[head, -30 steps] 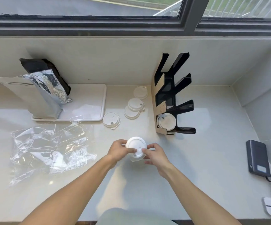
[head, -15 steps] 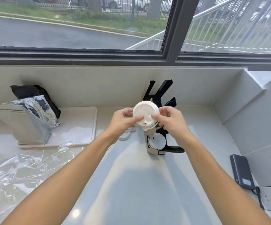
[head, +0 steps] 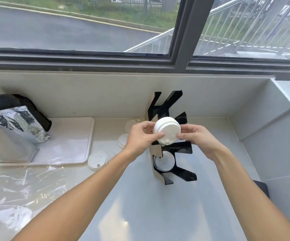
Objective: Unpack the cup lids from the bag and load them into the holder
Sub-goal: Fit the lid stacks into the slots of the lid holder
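White lid stack [head: 166, 132] pinched between left hand [head: 140, 136], right hand [head: 195, 137] fingers, seemingly before holder [head: 172, 150].

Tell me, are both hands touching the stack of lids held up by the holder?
Touching. The head view shows the left hand and right hand pinching the stack of lids from opposite sides.

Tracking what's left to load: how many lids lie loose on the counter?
4: one lid near the tray corner, two overlapping beside the left hand, one farther back. The hand may hide others.
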